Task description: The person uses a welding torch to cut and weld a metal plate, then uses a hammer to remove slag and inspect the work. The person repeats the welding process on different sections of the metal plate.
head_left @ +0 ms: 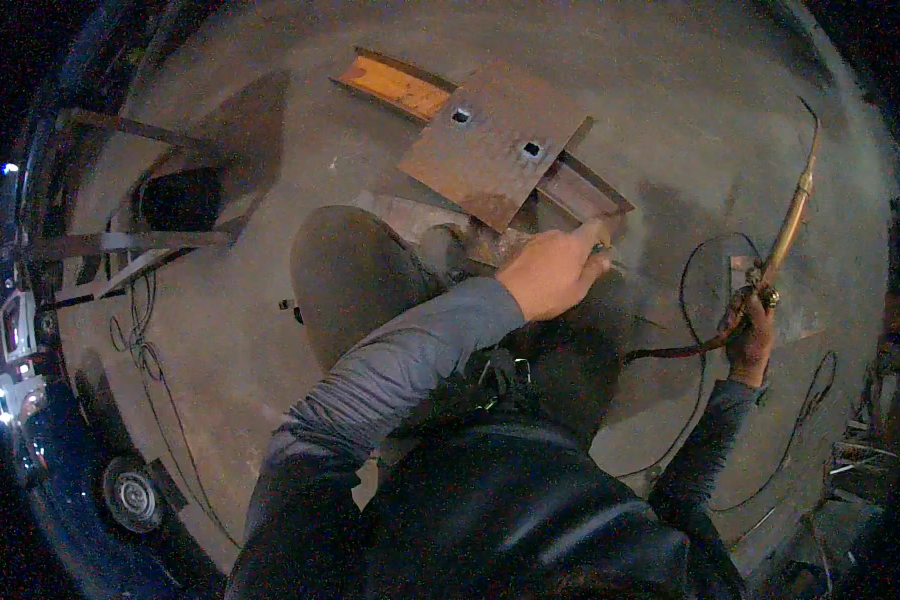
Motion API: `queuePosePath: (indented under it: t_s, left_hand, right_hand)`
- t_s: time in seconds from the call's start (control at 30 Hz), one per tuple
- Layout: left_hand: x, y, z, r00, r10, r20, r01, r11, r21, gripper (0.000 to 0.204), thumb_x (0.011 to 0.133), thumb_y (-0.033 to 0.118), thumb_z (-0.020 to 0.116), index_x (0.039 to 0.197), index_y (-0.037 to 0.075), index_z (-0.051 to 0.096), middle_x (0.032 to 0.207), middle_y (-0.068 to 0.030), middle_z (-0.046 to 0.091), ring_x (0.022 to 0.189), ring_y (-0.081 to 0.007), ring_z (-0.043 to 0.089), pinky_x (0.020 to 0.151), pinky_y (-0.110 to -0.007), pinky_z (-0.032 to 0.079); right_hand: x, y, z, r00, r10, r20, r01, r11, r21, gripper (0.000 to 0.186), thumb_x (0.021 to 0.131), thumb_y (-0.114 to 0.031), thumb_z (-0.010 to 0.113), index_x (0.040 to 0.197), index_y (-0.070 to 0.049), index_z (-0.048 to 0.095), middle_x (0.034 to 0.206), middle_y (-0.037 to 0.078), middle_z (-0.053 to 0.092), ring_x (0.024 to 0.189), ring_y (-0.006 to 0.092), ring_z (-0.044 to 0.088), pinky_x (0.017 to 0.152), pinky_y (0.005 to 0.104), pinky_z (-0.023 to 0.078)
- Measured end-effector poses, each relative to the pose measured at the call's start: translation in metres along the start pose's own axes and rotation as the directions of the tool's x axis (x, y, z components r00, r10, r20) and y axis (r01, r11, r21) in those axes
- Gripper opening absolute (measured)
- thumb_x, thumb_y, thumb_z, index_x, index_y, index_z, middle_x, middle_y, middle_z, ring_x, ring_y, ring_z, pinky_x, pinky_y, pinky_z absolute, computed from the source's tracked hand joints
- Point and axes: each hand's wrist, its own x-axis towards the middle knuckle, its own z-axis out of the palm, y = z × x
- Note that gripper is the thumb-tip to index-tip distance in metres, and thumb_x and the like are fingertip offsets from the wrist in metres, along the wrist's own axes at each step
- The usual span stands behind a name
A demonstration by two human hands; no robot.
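My right hand (750, 335) is closed around the valve end of a brass gas torch (795, 210). The torch's long tube points up and away, ending in a thin bent tip. A dark hose (675, 351) runs from its handle toward my body. My left hand (555, 272) reaches across in front of my knees with thumb and fingers pinched together. Something small may be between them, but I cannot make it out. Just beyond that hand, a rusty steel plate (500, 125) with two square holes rests across a steel channel (395, 85), orange inside at its far-left end.
To the left stands an angled metal frame (150, 240), with a loose cable (150, 350) on the floor. A dark vehicle with a wheel (133, 495) borders the left edge. Another cable (820, 395) curls at right, near scrap metal (860, 460).
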Motion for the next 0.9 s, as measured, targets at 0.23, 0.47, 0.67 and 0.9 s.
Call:
queuePosePath:
  t_s: [0.23,0.47,0.67,0.9]
  left_hand:
    - [-0.010,-0.003,-0.001,0.998,-0.023,-0.052,0.015,0.988,-0.157,0.036,0.099,0.029,0.058,0.124,0.004,0.056,0.101,-0.0237,0.069,0.097,-0.0464,0.066,0.085,-0.052,0.053]
    - [-0.021,0.047,0.032,0.958,0.236,-0.166,-0.270,0.935,-0.231,0.037,0.095,0.024,0.062,0.128,0.006,0.058,0.118,-0.0203,0.066,0.111,-0.0387,0.065,0.096,-0.046,0.051]
    - [-0.031,0.061,0.060,0.890,0.443,-0.106,-0.453,0.840,-0.297,0.038,0.095,0.019,0.060,0.130,0.006,0.055,0.124,-0.0187,0.062,0.114,-0.0400,0.062,0.097,-0.046,0.051]
    - [-0.015,0.076,0.067,0.868,0.496,-0.040,-0.488,0.835,-0.255,0.040,0.094,0.020,0.062,0.131,0.007,0.053,0.121,-0.0181,0.063,0.110,-0.0412,0.063,0.091,-0.048,0.053]
  right_hand:
    - [-0.071,-0.045,0.109,0.997,-0.052,0.059,0.067,0.951,-0.301,0.042,0.094,-0.015,0.061,0.134,-0.005,0.051,0.102,0.007,0.067,0.071,0.0123,0.062,0.057,0.0230,0.050]
    - [-0.099,-0.010,0.157,0.999,-0.040,0.007,0.040,0.991,-0.124,0.033,0.106,-0.037,0.048,0.126,-0.011,0.051,0.082,0.007,0.065,0.049,0.0117,0.054,0.039,0.0255,0.045]
    - [-0.131,-0.020,0.150,0.978,0.179,0.105,-0.191,0.974,0.122,0.031,0.105,-0.034,0.051,0.127,-0.012,0.051,0.081,0.004,0.063,0.047,0.0109,0.053,0.038,0.0248,0.044]
    - [-0.132,-0.002,0.124,0.991,0.114,0.075,-0.127,0.969,0.210,0.031,0.104,-0.025,0.052,0.133,-0.015,0.043,0.078,0.004,0.058,0.040,0.0087,0.046,0.028,0.0218,0.038]
